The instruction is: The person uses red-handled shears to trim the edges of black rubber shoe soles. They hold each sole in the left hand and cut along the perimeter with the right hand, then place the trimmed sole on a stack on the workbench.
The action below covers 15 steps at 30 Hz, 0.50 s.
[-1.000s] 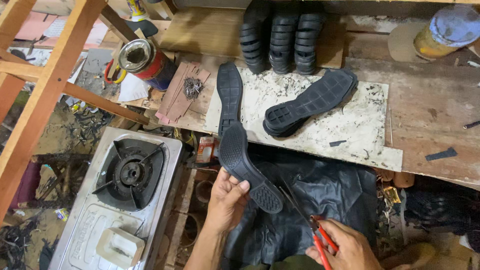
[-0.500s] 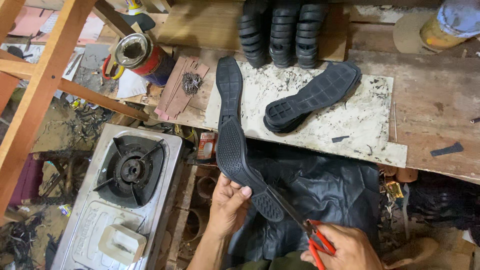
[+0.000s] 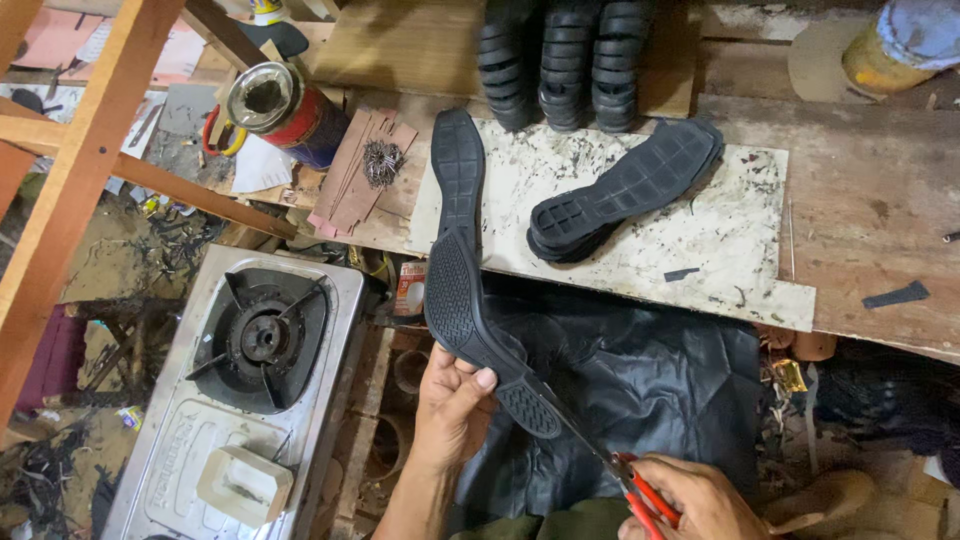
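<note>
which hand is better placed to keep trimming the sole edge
Right. The right hand holds the red-handled scissors, blades at the black shoe sole heel edge; the left hand only grips that sole.

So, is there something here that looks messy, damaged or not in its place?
Yes. Black trimmings and small crumbs lie scattered over the white board and the wooden bench. The board's surface is scratched and stained. More scraps litter the floor beside the gas stove. The sole in the left hand looks intact.

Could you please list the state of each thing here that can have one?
Left hand: gripping the black sole.
Right hand: holding the red-handled scissors, blades at the sole's edge.
Gas stove: unlit, nothing on it.
Tin can: open.
Sole stacks: standing in rows.
</note>
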### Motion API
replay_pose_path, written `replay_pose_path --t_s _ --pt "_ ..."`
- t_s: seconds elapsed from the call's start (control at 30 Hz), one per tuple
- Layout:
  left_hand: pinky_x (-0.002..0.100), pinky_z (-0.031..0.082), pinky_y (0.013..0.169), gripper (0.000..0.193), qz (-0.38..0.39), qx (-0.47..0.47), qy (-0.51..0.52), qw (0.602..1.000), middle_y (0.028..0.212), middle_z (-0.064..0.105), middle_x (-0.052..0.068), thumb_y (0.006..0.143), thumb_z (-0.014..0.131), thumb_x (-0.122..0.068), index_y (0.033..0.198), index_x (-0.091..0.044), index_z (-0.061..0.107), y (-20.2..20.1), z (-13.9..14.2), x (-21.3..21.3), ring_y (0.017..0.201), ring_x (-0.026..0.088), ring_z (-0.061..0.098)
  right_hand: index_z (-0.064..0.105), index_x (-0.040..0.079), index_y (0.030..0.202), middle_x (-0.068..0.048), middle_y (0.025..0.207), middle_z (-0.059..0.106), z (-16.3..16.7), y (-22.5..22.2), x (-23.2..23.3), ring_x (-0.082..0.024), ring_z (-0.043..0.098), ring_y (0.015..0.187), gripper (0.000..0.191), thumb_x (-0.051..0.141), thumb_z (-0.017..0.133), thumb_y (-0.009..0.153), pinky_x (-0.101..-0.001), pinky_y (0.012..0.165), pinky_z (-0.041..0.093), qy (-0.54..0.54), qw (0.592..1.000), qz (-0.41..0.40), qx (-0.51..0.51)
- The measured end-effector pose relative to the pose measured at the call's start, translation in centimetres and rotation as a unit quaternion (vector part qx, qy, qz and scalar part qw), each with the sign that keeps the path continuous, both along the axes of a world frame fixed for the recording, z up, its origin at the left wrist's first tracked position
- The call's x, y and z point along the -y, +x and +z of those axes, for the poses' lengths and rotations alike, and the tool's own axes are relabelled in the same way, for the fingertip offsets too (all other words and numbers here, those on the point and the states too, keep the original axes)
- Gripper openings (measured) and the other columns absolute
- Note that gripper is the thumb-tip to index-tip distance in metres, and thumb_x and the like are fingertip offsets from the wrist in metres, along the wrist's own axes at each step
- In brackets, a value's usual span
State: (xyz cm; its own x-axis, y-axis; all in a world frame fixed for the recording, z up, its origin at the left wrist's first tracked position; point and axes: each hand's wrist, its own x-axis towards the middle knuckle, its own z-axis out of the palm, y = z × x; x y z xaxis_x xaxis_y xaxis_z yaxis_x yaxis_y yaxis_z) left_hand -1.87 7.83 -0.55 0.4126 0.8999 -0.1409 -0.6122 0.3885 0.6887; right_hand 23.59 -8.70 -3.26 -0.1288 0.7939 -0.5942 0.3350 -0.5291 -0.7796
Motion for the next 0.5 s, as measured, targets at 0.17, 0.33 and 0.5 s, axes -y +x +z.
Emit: replay_pose_path --t_s 0.17,0.33,0.5 --pt "0.042 0.051 0.104 0.055 -0.007 -0.002 0.010 1.000 0.126 0.068 0.016 0.091 0.060 0.011 0.142 -0.002 0.045 0.1 -0.6 0.4 0.116 0.025 0.066 0.073 0.007 0.121 -0.008 0.078 0.075 1.6 -1.5 -0.6 -0.015 0.074 0.062 0.067 0.027 0.096 0.061 -0.0316 0.060 0.060 0.033 0.997 -0.037 0.050" --pt "0.043 0.052 0.104 0.056 -0.011 0.011 0.016 1.000 0.126 0.067 0.016 0.092 0.060 0.010 0.143 -0.003 0.044 0.0 -0.9 0.8 0.116 0.024 0.066 0.072 -0.001 0.109 -0.013 0.085 0.077 1.8 -2.2 -0.6 -0.020 0.078 0.067 0.069 0.031 0.099 0.054 -0.0330 0.059 0.062 0.229 0.965 -0.046 0.116" --pt "0.042 0.051 0.104 0.055 -0.010 -0.001 0.017 1.000 0.127 0.067 0.017 0.092 0.059 0.010 0.143 -0.002 0.044 -0.1 -0.8 0.9 0.117 0.025 0.066 0.074 0.005 0.113 -0.012 0.095 0.080 0.9 -2.2 -0.1 -0.021 0.078 0.068 0.075 0.036 0.101 0.051 -0.0342 0.062 0.062 0.185 0.973 -0.046 0.134"
